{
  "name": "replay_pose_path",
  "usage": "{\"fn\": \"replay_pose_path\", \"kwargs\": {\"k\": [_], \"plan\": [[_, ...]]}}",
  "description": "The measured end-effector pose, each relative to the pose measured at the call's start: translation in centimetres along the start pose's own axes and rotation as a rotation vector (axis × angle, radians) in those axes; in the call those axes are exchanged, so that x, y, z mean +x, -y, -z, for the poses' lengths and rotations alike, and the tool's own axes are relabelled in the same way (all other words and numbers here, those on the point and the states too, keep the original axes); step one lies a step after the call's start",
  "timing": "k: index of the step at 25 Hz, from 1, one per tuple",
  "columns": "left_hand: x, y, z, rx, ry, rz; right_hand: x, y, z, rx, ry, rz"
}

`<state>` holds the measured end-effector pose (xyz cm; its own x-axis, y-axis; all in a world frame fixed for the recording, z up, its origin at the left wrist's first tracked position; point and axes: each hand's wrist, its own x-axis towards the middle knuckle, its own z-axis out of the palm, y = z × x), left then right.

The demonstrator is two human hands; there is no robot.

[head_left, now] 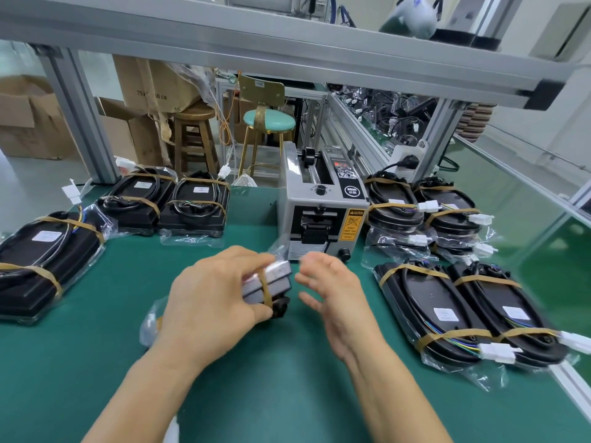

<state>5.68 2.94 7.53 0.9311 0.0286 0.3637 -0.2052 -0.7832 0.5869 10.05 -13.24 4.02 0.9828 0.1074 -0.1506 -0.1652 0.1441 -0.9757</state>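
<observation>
The left hand (214,302) grips a grey taped pack (276,278) by its left end, fingers curled over the top and thumb underneath, just above the green bench mat (271,388). A tan tape band (266,290) wraps the pack beside the thumb, and a dark part shows under its lower edge. A clear bag (149,324) sticks out on the far left side of that hand.

The right hand (332,298) hangs just right of the pack with its palm turned toward it. Its fingers are loosely spread and hold nothing. A narrow gap separates it from the pack, and its fingertips are blurred.

To the right of the right hand, two bagged black units (425,302) lie side by side on the mat, each bound with tan bands and ending in a white connector (499,351). Well to the left of the left hand lies another bagged black unit (48,251).

Directly beyond both hands stands a grey tape dispenser (319,212), with its outlet and yellow caution label (351,225) facing them. Beyond the left hand, left of the dispenser, a pair of banded units (166,201) sits together. Beyond the right hand, right of the dispenser, stacked banded units (422,206) rest in their bags.

Farther off, past the bench edge, are a wooden stool (193,135), a teal-seated stool (268,121) and cardboard boxes (28,119). An aluminium frame (287,49) crosses overhead.
</observation>
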Motion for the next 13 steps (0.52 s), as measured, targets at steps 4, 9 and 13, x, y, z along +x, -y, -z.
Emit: {"fn": "replay_pose_path", "kwargs": {"k": [4,9,13], "plan": [[0.4,2.8,2.7,-0.712,-0.050,-0.044,-0.1,1.1,2.2,-0.444,0.313,0.274],[0.0,5.2,2.3,-1.186,-0.061,-0.112,0.6,4.3,0.6,-0.495,0.432,0.419],[0.3,5.6,5.3,-0.904,-0.078,-0.188,0.8,5.4,-0.6,-0.531,0.406,0.520]]}}
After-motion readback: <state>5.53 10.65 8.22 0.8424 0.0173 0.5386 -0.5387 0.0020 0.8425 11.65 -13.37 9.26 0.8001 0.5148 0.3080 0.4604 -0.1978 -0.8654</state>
